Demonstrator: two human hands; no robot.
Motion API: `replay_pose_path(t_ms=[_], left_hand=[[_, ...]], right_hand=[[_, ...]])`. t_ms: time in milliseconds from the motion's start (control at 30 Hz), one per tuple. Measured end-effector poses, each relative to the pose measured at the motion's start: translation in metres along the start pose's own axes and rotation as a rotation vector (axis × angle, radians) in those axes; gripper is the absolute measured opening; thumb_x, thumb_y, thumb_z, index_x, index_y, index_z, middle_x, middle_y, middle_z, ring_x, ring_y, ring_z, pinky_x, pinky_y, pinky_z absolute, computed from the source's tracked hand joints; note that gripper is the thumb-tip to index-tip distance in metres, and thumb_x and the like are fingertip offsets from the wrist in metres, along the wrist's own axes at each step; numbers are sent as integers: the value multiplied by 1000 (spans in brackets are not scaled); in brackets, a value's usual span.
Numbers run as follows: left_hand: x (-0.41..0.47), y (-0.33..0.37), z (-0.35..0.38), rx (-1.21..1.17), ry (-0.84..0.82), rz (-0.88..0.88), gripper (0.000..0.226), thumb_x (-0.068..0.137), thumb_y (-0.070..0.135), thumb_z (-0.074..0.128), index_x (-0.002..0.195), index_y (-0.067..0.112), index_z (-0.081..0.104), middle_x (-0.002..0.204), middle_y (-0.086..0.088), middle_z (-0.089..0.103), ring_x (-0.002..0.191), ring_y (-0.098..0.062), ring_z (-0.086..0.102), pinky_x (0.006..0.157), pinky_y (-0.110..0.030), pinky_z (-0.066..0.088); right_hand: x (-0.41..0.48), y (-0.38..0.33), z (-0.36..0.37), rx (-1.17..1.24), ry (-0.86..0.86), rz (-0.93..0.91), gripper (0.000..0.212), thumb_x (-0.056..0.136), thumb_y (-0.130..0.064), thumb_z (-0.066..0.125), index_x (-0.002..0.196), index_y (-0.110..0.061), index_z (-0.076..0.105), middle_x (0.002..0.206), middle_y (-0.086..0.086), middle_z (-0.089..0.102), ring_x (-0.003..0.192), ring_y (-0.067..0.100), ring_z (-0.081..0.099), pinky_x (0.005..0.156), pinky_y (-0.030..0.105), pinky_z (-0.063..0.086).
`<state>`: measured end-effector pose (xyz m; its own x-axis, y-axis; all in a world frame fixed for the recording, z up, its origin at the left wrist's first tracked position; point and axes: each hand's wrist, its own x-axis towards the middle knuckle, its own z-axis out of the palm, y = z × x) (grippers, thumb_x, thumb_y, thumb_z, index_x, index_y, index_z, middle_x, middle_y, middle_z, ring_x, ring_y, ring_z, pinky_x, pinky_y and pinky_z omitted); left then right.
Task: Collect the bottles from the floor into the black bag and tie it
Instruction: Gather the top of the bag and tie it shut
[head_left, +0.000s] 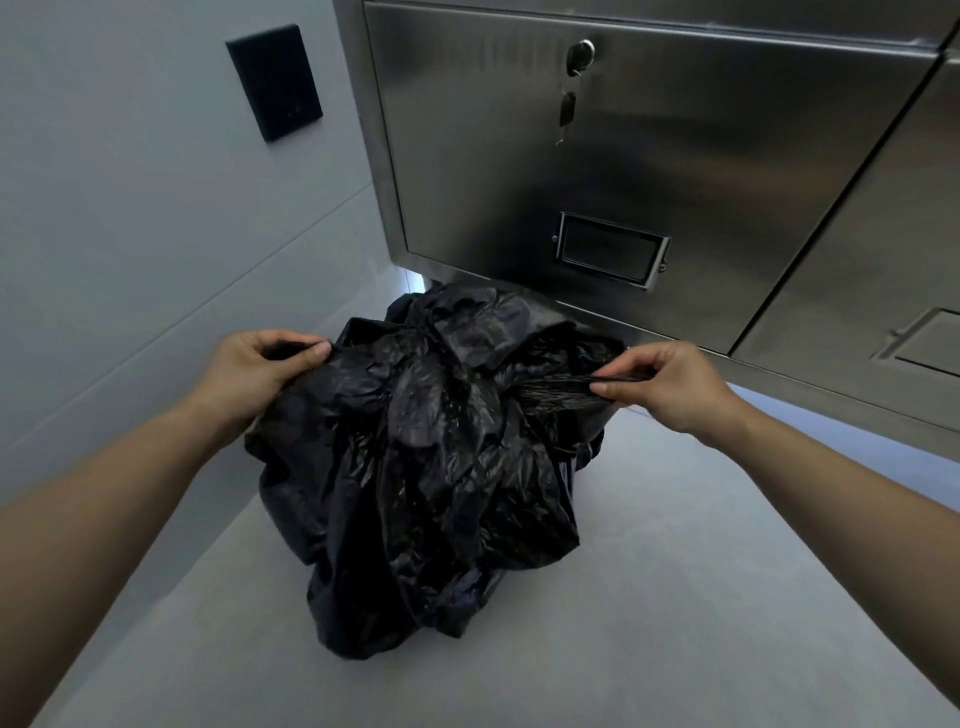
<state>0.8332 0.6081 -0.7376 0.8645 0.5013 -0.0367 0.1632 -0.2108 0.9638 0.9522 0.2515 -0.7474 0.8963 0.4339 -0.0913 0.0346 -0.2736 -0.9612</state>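
Observation:
A full, crumpled black bag (431, 467) stands on the pale floor in the middle of the view. My left hand (249, 369) grips the bag's rim on its left side. On the right, my right hand (670, 382) pinches a gathered, stretched strip of the rim and holds it out sideways. The bag's top is bunched between the two hands, so its contents are hidden. No bottle shows anywhere on the floor.
A stainless-steel cabinet (623, 156) with a lock, hanging keys (569, 104) and a label holder stands right behind the bag. A grey wall with a black panel (274, 83) runs along the left. Pale floor (649, 597) spreads in front and to the right.

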Motion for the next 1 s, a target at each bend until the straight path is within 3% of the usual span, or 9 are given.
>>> replay_pose_path(t_ms=[133, 333, 467, 533, 600, 700, 800, 900, 1000], left_hand=[[6, 1, -9, -40, 46, -24, 16, 82, 4, 65, 75, 18, 68, 58, 17, 70, 56, 5, 64, 58, -7, 50], [10, 37, 16, -52, -120, 29, 16, 76, 8, 71, 69, 22, 76, 67, 9, 73, 64, -2, 67, 63, -10, 52], [3, 52, 35, 9, -75, 112, 12, 73, 13, 75, 83, 20, 73, 65, 13, 72, 62, 3, 64, 63, -8, 51], [0, 58, 38, 50, -54, 148, 22, 72, 14, 77, 93, 21, 72, 72, 14, 72, 64, 6, 64, 67, -7, 51], [-2, 64, 41, 79, -96, 171, 31, 73, 10, 76, 100, 21, 68, 84, 12, 69, 66, 9, 63, 67, -4, 48], [-6, 68, 45, 44, -188, 188, 25, 74, -2, 72, 89, 17, 64, 73, 11, 70, 62, 8, 63, 63, -4, 47], [-10, 68, 52, -56, -272, 198, 21, 76, -6, 67, 79, 15, 65, 64, 11, 72, 62, 1, 65, 64, -11, 51], [-10, 70, 59, -142, -302, 202, 13, 68, 7, 72, 80, 12, 70, 70, 2, 74, 67, -7, 68, 66, -17, 55], [-11, 73, 64, -159, -318, 229, 21, 60, 25, 73, 79, 16, 75, 75, 4, 75, 70, -6, 68, 67, -17, 55]], right_hand=[[-1, -2, -8, 22, -16, 6, 24, 69, 1, 75, 62, -22, 74, 64, -3, 73, 61, 9, 69, 60, 14, 52], [9, -41, 7, 132, -7, -78, 18, 60, -4, 79, 71, -17, 73, 69, 0, 75, 67, 11, 71, 60, 15, 54], [14, -69, 35, 36, -67, -106, 21, 64, -5, 81, 77, -18, 73, 69, -6, 74, 69, 5, 70, 63, 13, 53], [15, -78, 43, -84, -25, -177, 24, 62, -15, 84, 81, -24, 73, 79, -9, 74, 77, 3, 69, 72, 13, 53], [14, -85, 47, -120, 1, -231, 27, 62, -18, 85, 82, -29, 71, 75, -14, 73, 72, 2, 68, 68, 12, 53], [14, -88, 53, -64, -8, -268, 29, 64, -16, 83, 83, -31, 67, 63, -17, 69, 58, 0, 64, 60, 9, 50], [15, -88, 58, -52, 41, -283, 27, 64, -19, 83, 81, -30, 66, 69, -8, 69, 57, 2, 62, 63, 14, 53], [17, -88, 65, -71, 60, -316, 17, 66, -20, 82, 77, -26, 70, 75, -3, 73, 68, 11, 68, 67, 19, 56], [18, -89, 73, -10, 83, -341, 17, 69, -18, 80, 68, -32, 71, 68, -9, 73, 66, 6, 68, 64, 17, 54]])
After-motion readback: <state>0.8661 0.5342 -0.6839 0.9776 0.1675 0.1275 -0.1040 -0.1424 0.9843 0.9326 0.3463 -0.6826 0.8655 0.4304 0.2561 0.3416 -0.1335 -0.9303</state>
